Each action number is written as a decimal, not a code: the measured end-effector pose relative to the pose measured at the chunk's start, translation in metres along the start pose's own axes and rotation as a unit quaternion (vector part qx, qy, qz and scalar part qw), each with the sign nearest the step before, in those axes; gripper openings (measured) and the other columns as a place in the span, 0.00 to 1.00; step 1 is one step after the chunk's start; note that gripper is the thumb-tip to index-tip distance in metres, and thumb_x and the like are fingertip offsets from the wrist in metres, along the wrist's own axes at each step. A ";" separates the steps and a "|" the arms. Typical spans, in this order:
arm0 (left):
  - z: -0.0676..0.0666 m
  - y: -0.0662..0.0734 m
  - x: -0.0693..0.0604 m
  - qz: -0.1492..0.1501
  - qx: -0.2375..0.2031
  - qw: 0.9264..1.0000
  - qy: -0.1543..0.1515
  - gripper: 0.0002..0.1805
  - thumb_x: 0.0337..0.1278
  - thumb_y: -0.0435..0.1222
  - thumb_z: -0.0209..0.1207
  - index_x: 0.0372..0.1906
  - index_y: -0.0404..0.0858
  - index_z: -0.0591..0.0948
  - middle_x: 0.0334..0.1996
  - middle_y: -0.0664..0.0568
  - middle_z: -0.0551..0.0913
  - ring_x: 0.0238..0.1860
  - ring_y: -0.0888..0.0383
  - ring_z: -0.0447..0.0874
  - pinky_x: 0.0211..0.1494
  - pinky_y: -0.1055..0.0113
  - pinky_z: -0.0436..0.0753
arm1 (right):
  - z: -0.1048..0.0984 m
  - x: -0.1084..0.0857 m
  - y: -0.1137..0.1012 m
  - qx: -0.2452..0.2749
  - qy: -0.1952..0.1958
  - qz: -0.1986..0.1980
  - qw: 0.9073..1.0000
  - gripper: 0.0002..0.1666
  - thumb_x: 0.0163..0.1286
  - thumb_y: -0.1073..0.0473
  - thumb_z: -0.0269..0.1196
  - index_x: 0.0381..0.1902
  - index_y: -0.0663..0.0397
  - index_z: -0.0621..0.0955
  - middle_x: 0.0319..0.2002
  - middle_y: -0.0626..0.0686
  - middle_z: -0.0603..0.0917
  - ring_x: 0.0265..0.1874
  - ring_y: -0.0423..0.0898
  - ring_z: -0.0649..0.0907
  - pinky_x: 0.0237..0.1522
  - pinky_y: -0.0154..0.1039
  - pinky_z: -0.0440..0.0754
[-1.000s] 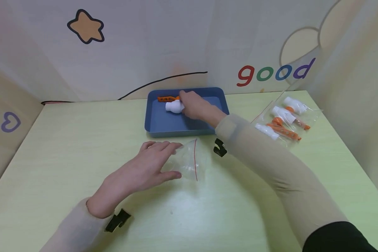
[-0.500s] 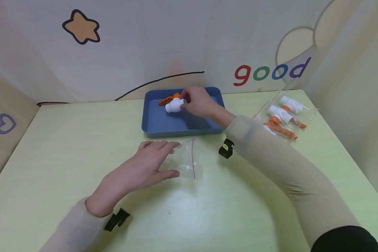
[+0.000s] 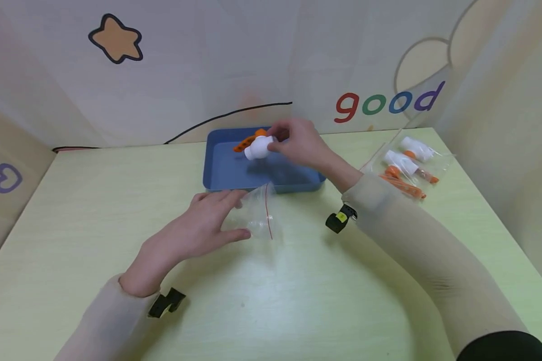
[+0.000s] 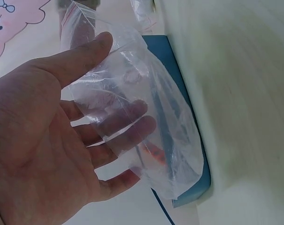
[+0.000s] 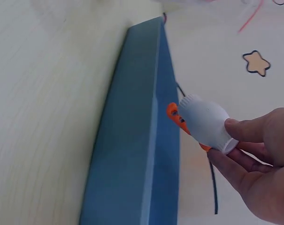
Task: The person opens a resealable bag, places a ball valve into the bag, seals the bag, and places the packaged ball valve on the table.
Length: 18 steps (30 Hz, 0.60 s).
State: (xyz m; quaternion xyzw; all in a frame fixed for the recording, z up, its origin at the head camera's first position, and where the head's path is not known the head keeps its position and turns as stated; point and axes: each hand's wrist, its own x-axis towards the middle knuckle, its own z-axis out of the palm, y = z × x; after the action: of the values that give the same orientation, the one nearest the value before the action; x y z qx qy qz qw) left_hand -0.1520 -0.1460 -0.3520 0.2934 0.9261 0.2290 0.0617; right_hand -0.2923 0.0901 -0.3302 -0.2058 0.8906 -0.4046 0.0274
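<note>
My left hand (image 3: 187,225) holds a clear zip bag (image 3: 258,213) with a red seal line, just in front of the blue tray (image 3: 221,183). In the left wrist view the thumb lies on the near side of the bag (image 4: 170,154), with fingers visible through the film. Over the tray, my right hand (image 3: 304,143) pinches a white bulb-shaped plastic piece (image 3: 258,148) with ridged ends between thumb and fingers. An orange strip with holes (image 3: 244,144) is held along with it, partly hidden behind the white piece (image 5: 205,122) in the right wrist view.
At the table's right edge lies a clear bag (image 3: 442,163) containing several white and orange pieces. A printed curtain (image 3: 235,55) rises behind the table (image 3: 95,200) and along both sides.
The right hand has lifted the white piece and orange strip off the tray and drawn slightly right. My left hand has moved the clear bag a little up and left.
</note>
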 end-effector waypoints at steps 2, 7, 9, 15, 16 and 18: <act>-0.001 -0.003 0.001 -0.006 -0.002 1.000 0.000 0.42 0.62 0.48 0.71 0.75 0.38 0.66 0.58 0.45 0.81 0.61 0.50 0.78 0.65 0.36 0.62 | -0.005 -0.007 -0.001 0.011 0.011 -0.006 1.000 0.15 0.69 0.62 0.70 0.52 0.60 0.85 0.48 0.55 0.86 0.46 0.50 0.83 0.51 0.45 0.82; -0.004 -0.011 0.003 -0.023 -0.007 1.000 0.000 0.41 0.63 0.47 0.70 0.75 0.36 0.66 0.60 0.43 0.81 0.63 0.48 0.77 0.66 0.36 0.61 | -0.018 -0.023 0.003 0.029 0.020 -0.018 0.999 0.16 0.69 0.63 0.71 0.53 0.60 0.85 0.49 0.56 0.86 0.47 0.51 0.84 0.52 0.47 0.82; -0.005 -0.013 0.003 -0.028 -0.005 1.000 -0.002 0.41 0.63 0.47 0.70 0.74 0.36 0.66 0.60 0.42 0.81 0.64 0.47 0.76 0.66 0.36 0.60 | -0.021 -0.030 0.006 0.033 0.020 -0.019 0.999 0.16 0.68 0.63 0.71 0.53 0.60 0.85 0.49 0.55 0.86 0.47 0.50 0.84 0.51 0.47 0.82; -0.009 -0.017 0.005 -0.050 0.009 0.999 0.001 0.42 0.62 0.46 0.71 0.75 0.35 0.66 0.65 0.42 0.77 0.67 0.44 0.72 0.67 0.35 0.60 | -0.030 -0.050 0.013 0.048 0.019 -0.014 0.999 0.17 0.68 0.62 0.72 0.54 0.57 0.85 0.50 0.53 0.86 0.47 0.49 0.84 0.50 0.46 0.83; -0.009 -0.017 0.005 -0.053 0.011 0.999 0.002 0.42 0.62 0.46 0.71 0.75 0.34 0.66 0.67 0.41 0.76 0.68 0.44 0.71 0.67 0.35 0.61 | -0.031 -0.054 0.013 0.051 0.020 -0.013 0.998 0.18 0.68 0.62 0.72 0.54 0.57 0.85 0.50 0.53 0.86 0.47 0.48 0.84 0.49 0.45 0.83; -0.011 -0.019 0.005 -0.057 0.015 0.998 0.004 0.42 0.63 0.46 0.70 0.74 0.33 0.66 0.68 0.40 0.74 0.70 0.42 0.69 0.66 0.35 0.61 | -0.033 -0.060 0.013 0.057 0.023 -0.012 0.998 0.18 0.68 0.62 0.72 0.54 0.56 0.85 0.50 0.52 0.86 0.47 0.47 0.84 0.49 0.44 0.83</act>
State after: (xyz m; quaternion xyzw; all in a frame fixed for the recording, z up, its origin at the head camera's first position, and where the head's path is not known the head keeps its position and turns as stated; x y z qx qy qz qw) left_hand -0.1684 -0.1616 -0.3511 0.2402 0.9448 0.2127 0.0665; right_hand -0.2492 0.1443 -0.3246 -0.2049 0.8639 -0.4599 0.0137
